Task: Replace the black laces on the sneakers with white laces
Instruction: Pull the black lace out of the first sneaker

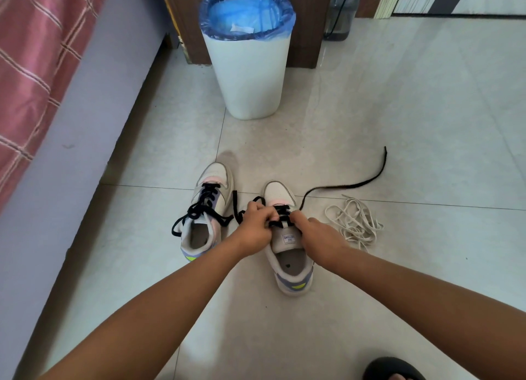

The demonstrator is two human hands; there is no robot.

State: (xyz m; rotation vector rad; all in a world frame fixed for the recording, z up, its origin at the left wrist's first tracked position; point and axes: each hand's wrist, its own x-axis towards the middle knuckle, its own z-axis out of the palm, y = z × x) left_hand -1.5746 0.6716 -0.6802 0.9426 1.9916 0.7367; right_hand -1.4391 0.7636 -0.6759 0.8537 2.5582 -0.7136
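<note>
Two white sneakers stand on the tiled floor, toes pointing away from me. The left sneaker (pixel 209 209) is fully laced in black, its ends loose. Over the right sneaker (pixel 287 254) both my hands work at the eyelets. My left hand (pixel 254 226) pinches the black lace (pixel 353 184) at the left eyelets; my right hand (pixel 313 233) pinches it at the right ones. One long end of this lace trails away to the right across the floor, another loops left between the shoes. A tangle of white laces (pixel 355 220) lies just right of the right sneaker.
A white bin (pixel 247 75) with a blue liner stands straight ahead, against a wooden cabinet. A bed with a pink checked cover (pixel 37 66) runs along the left. A water bottle (pixel 340 12) sits at the back. A dark slipper on a foot (pixel 394 369) shows at bottom right.
</note>
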